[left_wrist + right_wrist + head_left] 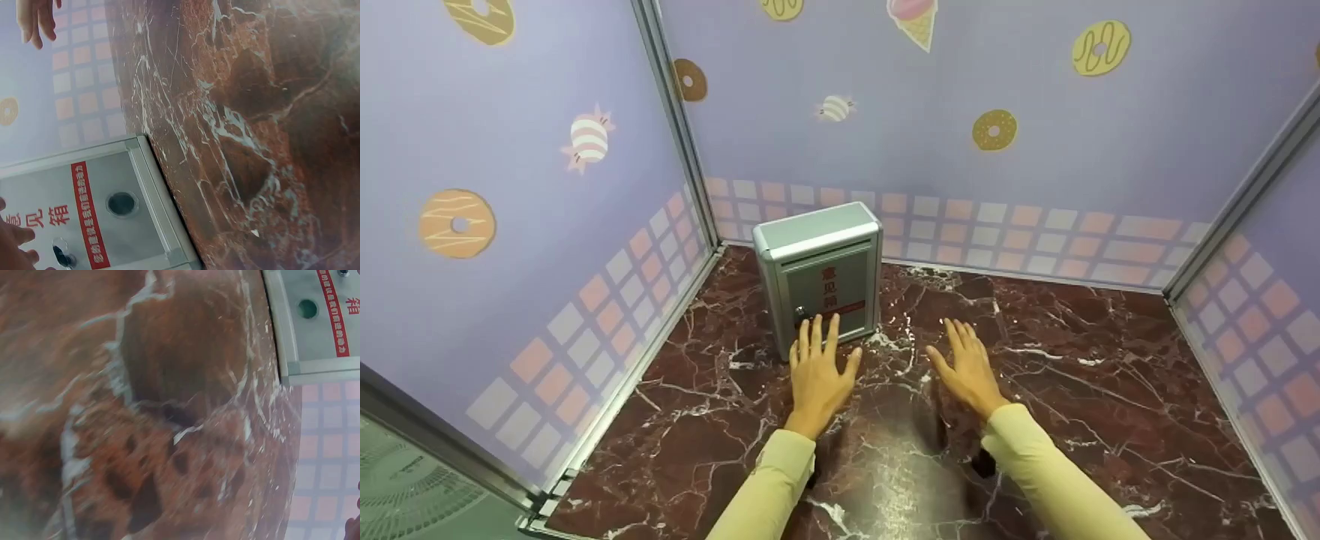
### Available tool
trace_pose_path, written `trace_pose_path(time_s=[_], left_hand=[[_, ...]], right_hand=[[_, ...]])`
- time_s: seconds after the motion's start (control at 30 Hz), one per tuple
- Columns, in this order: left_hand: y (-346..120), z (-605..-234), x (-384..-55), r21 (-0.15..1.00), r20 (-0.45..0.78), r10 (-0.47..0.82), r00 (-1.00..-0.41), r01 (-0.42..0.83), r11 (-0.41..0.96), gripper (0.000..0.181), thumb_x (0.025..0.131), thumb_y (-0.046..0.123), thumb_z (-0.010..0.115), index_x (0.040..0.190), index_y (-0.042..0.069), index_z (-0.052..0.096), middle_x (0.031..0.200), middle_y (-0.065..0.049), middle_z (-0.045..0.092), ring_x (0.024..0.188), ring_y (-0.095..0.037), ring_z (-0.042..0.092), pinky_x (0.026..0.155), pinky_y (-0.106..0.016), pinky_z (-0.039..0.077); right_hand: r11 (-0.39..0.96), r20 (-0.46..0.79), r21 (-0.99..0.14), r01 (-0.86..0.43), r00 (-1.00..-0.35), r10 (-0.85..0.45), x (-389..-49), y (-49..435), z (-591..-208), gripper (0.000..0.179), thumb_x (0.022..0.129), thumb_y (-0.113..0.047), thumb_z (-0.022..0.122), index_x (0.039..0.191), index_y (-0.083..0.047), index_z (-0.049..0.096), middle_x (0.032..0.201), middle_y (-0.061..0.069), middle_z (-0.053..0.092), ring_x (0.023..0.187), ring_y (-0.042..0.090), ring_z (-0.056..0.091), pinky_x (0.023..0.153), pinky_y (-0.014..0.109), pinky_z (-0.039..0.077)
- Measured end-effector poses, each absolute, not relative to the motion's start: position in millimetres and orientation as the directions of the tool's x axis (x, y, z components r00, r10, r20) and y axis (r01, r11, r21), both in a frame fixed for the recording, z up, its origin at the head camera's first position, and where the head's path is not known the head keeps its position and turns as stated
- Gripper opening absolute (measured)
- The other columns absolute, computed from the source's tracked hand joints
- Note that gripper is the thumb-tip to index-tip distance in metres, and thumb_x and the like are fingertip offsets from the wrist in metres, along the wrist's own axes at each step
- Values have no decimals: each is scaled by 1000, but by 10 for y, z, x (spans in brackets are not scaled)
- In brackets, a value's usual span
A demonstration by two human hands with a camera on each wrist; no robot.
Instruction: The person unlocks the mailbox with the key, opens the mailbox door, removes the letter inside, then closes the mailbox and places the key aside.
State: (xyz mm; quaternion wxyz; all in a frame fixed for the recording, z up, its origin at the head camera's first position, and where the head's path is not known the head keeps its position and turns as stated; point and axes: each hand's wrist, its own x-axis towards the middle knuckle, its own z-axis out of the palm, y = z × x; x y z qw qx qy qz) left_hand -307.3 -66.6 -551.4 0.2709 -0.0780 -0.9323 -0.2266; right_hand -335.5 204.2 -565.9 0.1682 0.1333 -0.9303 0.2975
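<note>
A silver-grey metal suggestion box (825,277) stands upright on the marble-patterned tabletop, its front carrying red characters and a red strip. A small lock (800,311) sits on the front panel, and a round dark hole (122,203) shows beside the strip in the left wrist view. My left hand (819,379) is held palm down before the box, fingers spread and nearly straight, the fingertips overlapping its lower front in the head view. To the right of the box, my right hand (969,367) hovers over the tabletop with fingers extended and holds nothing.
Purple panels printed with donuts and sweets enclose the tabletop (1095,405) at the back wall (885,135), left wall (532,165) and right side. Metal frame posts (679,120) mark the corners. A fan (412,480) shows beyond the left edge.
</note>
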Motion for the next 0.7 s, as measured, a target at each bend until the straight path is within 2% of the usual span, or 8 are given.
trace_pose_path(time_s=[0.23,0.4,0.57,0.7], left_hand=[[-835,-5530,-3090,444,649,-90,-755,281,851,67,97,46,52,153,13,36,156,-17,31,143,-36,22,111,-58,20],[-978,-5527,-3147,468,684,-166,-711,253,847,67,97,48,47,153,12,35,156,-17,30,144,-35,20,112,-57,19],[-1118,-5492,-3189,541,646,-243,-723,210,814,70,100,53,40,157,15,26,160,-13,21,147,-29,11,113,-56,17],[-1238,-5442,-3250,588,618,-293,-730,182,788,69,101,52,38,157,16,24,161,-12,18,147,-27,7,114,-53,16]], right_hand=[[736,342,-578,-352,-924,-173,-3537,1824,-5510,68,102,-42,46,155,-4,25,156,21,27,145,36,16,116,50,9],[688,320,-638,-346,-932,-172,-3723,1733,-5422,67,104,-43,41,156,-4,23,157,21,25,145,37,16,116,50,9],[626,306,-694,-355,-933,-190,-3856,1636,-5359,66,105,-43,40,156,-5,22,156,25,24,144,40,17,114,54,12],[588,302,-722,-365,-930,-208,-3961,1525,-5321,66,105,-42,39,156,-4,21,156,26,22,143,41,16,114,56,12]])
